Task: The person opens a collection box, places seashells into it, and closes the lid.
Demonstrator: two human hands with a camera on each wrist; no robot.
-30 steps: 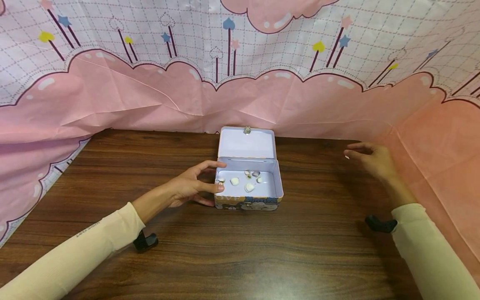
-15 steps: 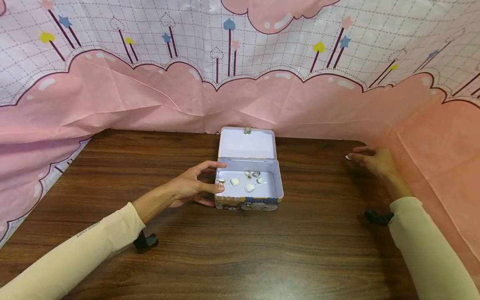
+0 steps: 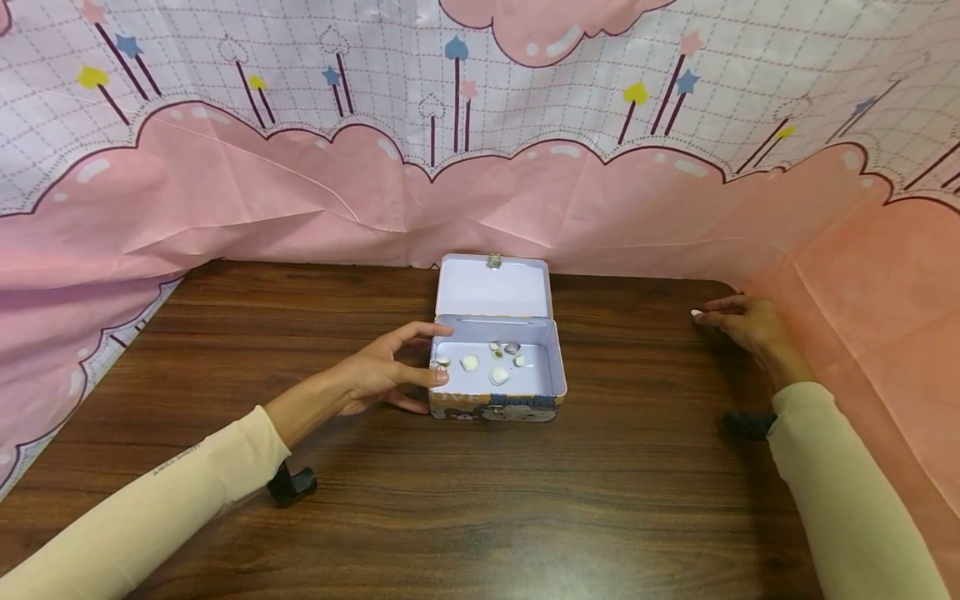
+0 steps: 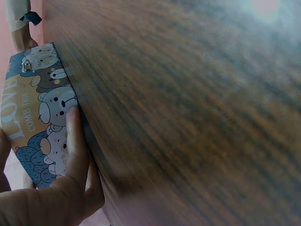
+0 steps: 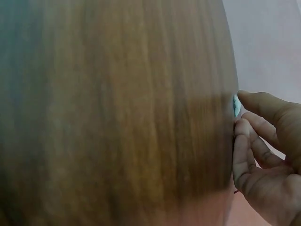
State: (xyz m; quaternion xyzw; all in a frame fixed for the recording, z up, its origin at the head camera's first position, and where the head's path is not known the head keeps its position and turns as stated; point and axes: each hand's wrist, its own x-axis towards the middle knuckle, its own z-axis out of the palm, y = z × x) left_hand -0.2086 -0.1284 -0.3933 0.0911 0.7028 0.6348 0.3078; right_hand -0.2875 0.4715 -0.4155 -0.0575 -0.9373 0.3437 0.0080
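Observation:
A tin box (image 3: 525, 410) with printed cartoon bears stands mid-table in the head view, its lid (image 3: 492, 287) raised at the back. Several small shells lie on its pale floor, among them a white shell (image 3: 469, 363) and a purplish shell (image 3: 512, 348). My left hand (image 3: 381, 371) grips the box's left end, thumb at the near corner; the left wrist view shows a finger along the printed side. At the far right of the table, my right hand (image 3: 752, 325) pinches a small white shell (image 5: 236, 105) between thumb and fingertips, low at the tabletop.
A pink patterned cloth (image 3: 487, 200) hangs behind the brown wooden table (image 3: 337, 500) and along its right side (image 3: 885, 275). The right hand is close to the table's far right corner. A metal clasp (image 3: 494, 262) sits on the lid's edge.
My right hand has lowered toward the table at the far right, the small white shell staying at its fingertips. The left hand and the tin box have stayed put.

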